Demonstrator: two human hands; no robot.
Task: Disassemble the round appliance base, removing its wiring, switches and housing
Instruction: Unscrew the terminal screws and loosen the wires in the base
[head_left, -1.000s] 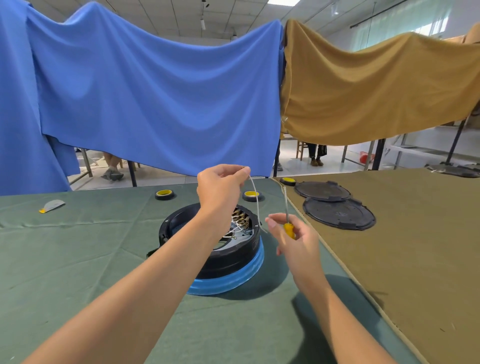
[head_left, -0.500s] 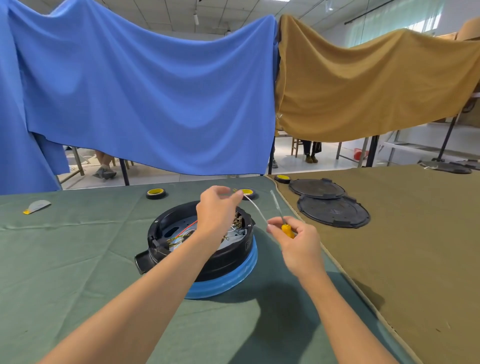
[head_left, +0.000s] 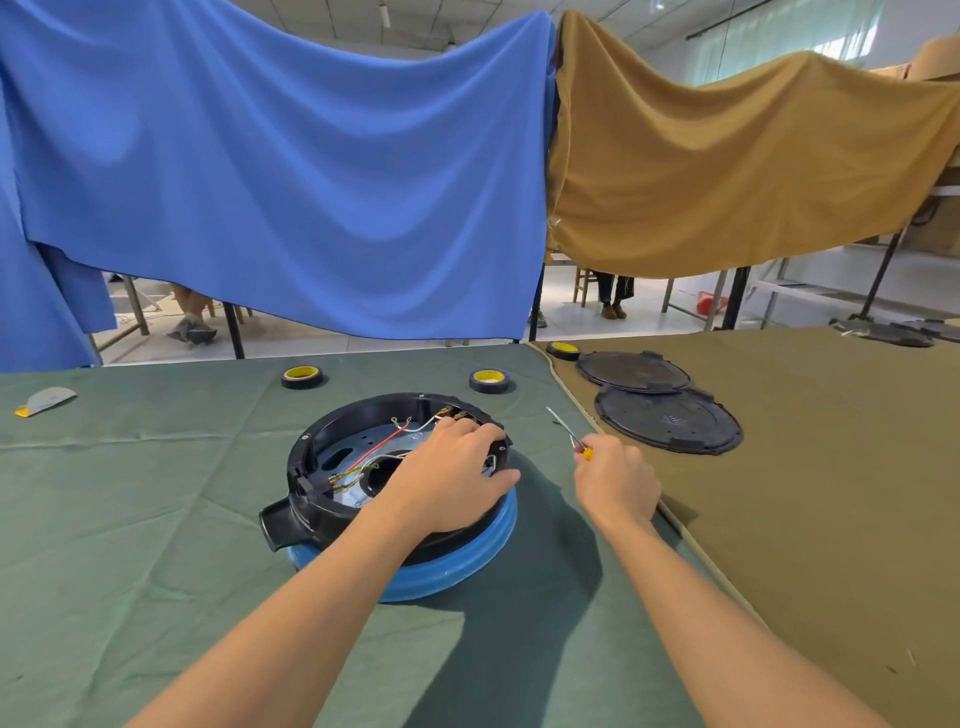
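Observation:
The round appliance base (head_left: 332, 447) is a black housing on a blue ring (head_left: 467, 566), lying open side up on the green cloth. Inside it a metal plate shows, with red and white wires (head_left: 384, 444) running to terminals at the far rim. My left hand (head_left: 452, 478) grips the base's right rim, fingers curled over the edge to the inside and thumb stretched along the outside. My right hand (head_left: 615, 480) hovers just right of the base and holds a yellow-handled screwdriver (head_left: 566, 428), its shaft pointing up and left.
Two black round covers (head_left: 667, 421) lie on the brown cloth to the right. Three tape rolls sit behind the base: (head_left: 302, 376), (head_left: 489, 380), (head_left: 563, 350). A grey scrap (head_left: 47, 400) lies far left. Blue and tan sheets hang behind the table.
My left hand has come down from holding a white wire up in the air and now grips the base's rim. The right hand has kept hold of the screwdriver.

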